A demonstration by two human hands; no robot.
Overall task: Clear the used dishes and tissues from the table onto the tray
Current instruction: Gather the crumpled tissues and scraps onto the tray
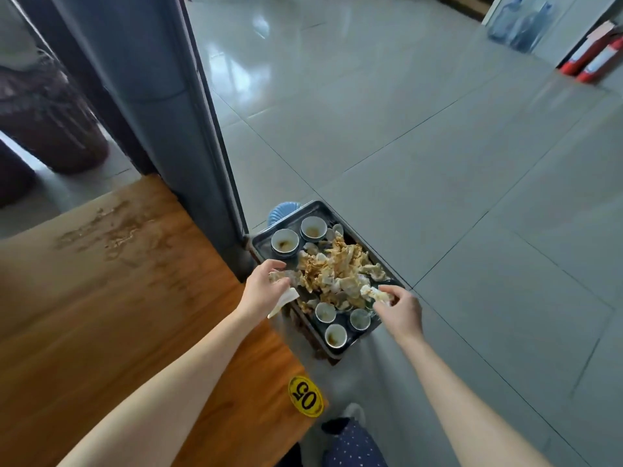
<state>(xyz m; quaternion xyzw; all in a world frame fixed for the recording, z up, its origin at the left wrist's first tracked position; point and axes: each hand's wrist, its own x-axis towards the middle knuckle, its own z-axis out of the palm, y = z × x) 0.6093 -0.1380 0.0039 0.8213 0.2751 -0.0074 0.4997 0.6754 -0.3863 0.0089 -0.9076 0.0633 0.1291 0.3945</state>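
Grey floor tiles [438, 163] fill most of the view, glossy and lined with dark joints; a wooden table [118, 298] takes the left side, its top marked with pale dried stains [118, 230] and a yellow oval sticker [305, 396] reading 05 near its close edge. A grey pillar [175, 96] rises just past the table's far end; big water bottles [519, 21] and red extinguishers [596, 59] stand far off at the upper right.

A dark tray [352, 340] sits low just beside the table's end, close to the foot of the pillar; what holds it up is hidden. A blue ribbed object [279, 210] shows behind its far corner. Stained tissues [337, 267] lie heaped in the middle of the tray; five small cups [285, 243] with brown dregs stand on it, two at the far end and three at the near end.

The left hand [263, 288] is over the tray's table-side edge; its fingers curl round a white tissue [286, 298] that pokes out below the palm, and its fingertips seem to pinch a scrap at the edge of the heap, though blur makes that uncertain. The right hand [401, 311] reaches over the tray's other side, thumb and fingers gripping a crumpled wad [374, 293] just above the near cups.
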